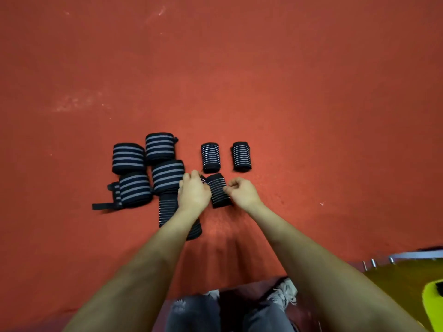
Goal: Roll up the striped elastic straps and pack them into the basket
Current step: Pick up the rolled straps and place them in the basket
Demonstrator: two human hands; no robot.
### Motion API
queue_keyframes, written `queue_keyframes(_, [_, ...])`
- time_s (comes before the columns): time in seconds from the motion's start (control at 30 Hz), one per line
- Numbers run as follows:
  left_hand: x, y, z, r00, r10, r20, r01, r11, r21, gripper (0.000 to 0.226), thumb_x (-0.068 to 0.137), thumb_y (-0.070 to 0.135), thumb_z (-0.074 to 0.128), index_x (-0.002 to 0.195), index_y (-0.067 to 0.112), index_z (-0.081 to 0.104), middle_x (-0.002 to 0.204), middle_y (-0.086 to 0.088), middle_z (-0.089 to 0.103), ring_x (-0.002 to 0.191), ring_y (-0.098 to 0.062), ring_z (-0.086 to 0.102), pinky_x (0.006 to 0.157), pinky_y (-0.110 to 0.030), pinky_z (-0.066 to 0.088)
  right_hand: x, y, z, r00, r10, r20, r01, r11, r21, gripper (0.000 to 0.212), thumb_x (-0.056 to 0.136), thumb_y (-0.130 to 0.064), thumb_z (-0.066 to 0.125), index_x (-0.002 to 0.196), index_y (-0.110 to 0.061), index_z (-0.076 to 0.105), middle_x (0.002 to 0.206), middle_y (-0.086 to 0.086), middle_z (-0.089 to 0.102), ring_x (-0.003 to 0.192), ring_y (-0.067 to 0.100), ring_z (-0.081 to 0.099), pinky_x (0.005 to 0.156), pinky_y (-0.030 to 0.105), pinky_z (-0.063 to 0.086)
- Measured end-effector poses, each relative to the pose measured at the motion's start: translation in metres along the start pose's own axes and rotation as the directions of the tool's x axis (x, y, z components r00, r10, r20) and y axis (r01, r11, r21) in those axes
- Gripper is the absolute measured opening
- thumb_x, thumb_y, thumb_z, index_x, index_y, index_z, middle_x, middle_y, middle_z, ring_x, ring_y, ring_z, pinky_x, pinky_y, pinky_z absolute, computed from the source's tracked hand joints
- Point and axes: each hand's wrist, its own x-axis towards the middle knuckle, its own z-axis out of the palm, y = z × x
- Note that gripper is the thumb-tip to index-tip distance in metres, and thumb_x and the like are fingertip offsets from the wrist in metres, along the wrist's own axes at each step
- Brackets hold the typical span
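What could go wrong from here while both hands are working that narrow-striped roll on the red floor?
1. The small black thin-striped roll is only pinched at its sides by the left hand and right hand; a loose grip could let it unwind.
2. The black strap with broad grey stripes trails a loose tail, so it may unroll when lifted.
3. No basket is clearly in view, so carrying could drop rolls.

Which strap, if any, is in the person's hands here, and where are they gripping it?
The small thin-striped roll on the red floor: the right hand pinches its right edge, the left hand meets its left side. It is not lifted.
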Motion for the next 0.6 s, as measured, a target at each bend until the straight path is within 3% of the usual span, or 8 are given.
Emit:
queue_keyframes(0.13, [0.013, -0.018, 0.009, 0.994, -0.04, 0.101, 0.033, 0.997, 0.066, 0.04, 0.093, 0.019, 0.049, 0.128, 0.002, 0.037, 0.127, -0.023, 0.044, 0.116, -0.041, 0.048, 0.094, -0.046, 0.041, 0.016, 0.007, 0.032, 0.999, 0.043, -0.006, -0.044, 0.992, -0.116, 0.04, 0.086, -0.023, 0.068, 0.114, 0.003, 0.057, 0.11, 0.018, 0.065, 0.108, 0.034, 0.059, 0.088, 0.035, 0.042])
queue_keyframes(0.3, [0.023, -0.024, 0.019, 0.999, 0.004, 0.041, -0.002, 0.999, -0.054, 0.035, 0.089, 0.008, 0.055, 0.119, 0.0, 0.039, 0.122, -0.021, 0.043, 0.102, -0.039, 0.056, 0.085, -0.043, 0.045, 0.031, 0.016, 0.048, 0.997, 0.06, -0.041, -0.064, 0.992, -0.11, 0.043, 0.081, -0.021, 0.074, 0.113, 0.0, 0.056, 0.114, 0.016, 0.064, 0.108, 0.031, 0.059, 0.087, 0.031, 0.043])
queue_keyframes(0.4, [0.027, -0.027, 0.022, 1.0, -0.014, 0.017, 0.017, 0.988, -0.155, 0.042, 0.086, 0.008, 0.062, 0.118, -0.003, 0.038, 0.122, -0.022, 0.044, 0.107, -0.038, 0.054, 0.091, -0.039, 0.043, 0.032, 0.019, 0.048, 0.995, 0.092, -0.036, -0.091, 0.994, 0.053, 0.033, 0.079, -0.01, 0.074, 0.109, 0.0, 0.062, 0.109, 0.015, 0.069, 0.1, 0.028, 0.065, 0.088, 0.033, 0.049])
queue_keyframes(0.5, [0.031, -0.027, 0.026, 0.994, -0.063, 0.093, 0.077, 0.984, -0.163, 0.047, 0.085, 0.016, 0.067, 0.119, -0.005, 0.042, 0.121, -0.022, 0.054, 0.112, -0.035, 0.053, 0.095, -0.036, 0.043, 0.029, 0.026, 0.047, 0.99, 0.138, -0.034, -0.126, 0.963, 0.237, 0.031, 0.076, 0.0, 0.074, 0.099, -0.009, 0.054, 0.1, 0.014, 0.068, 0.093, 0.028, 0.067, 0.086, 0.038, 0.053])
queue_keyframes(0.6, [0.031, -0.022, 0.029, 0.988, -0.056, 0.141, 0.08, 0.981, -0.174, 0.045, 0.082, 0.018, 0.067, 0.118, 0.001, 0.046, 0.113, -0.017, 0.061, 0.105, -0.032, 0.059, 0.088, -0.033, 0.047, 0.024, 0.032, 0.042, 0.991, 0.133, 0.007, -0.124, 0.909, 0.398, 0.039, 0.077, 0.008, 0.069, 0.093, -0.014, 0.041, 0.089, 0.009, 0.061, 0.076, 0.018, 0.061, 0.07, 0.032, 0.052])
